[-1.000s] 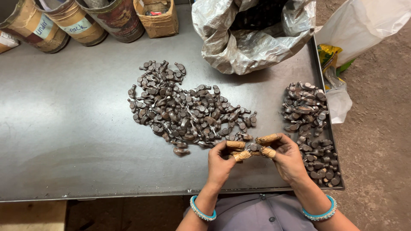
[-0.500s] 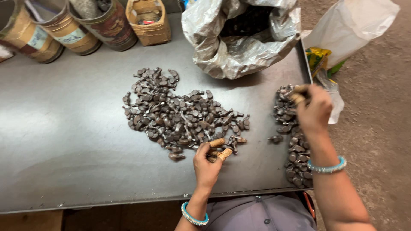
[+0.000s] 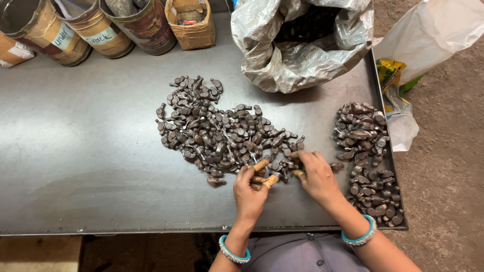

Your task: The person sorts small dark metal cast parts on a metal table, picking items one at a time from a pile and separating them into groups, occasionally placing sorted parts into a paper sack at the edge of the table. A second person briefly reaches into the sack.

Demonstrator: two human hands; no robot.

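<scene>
Because our two hands work at the near edge of the big loose heap of small dark metal parts (image 3: 222, 133), the pieces we want sit right under our fingertips and need no long reach. Our left hand (image 3: 250, 194), its fingertips wrapped in tan tape, curls around one or more of the small parts at the heap's near rim, pinching rather than clenching; what exactly it holds we cannot tell, since the fingers cover it. Our right hand (image 3: 315, 176), taped the same way, bends over the parts just beside the left, fingertips down among them, touching them. Whether it has closed on one we cannot tell. The tape likely shields the fingertips from the hard metal edges.

Farther to the right of the right hand lies a second, narrower pile of the same dark parts (image 3: 368, 156), kept apart from the main heap, so we judge it a sorted lot. Beyond both hands sits a crumpled silvery plastic bag (image 3: 282, 55) with more parts inside, open toward us. Far beyond the left hand stand cardboard-wrapped tins (image 3: 101, 30) at the back of the grey metal tabletop (image 3: 85, 151). Blue bangles (image 3: 233, 252) ring both wrists.
</scene>
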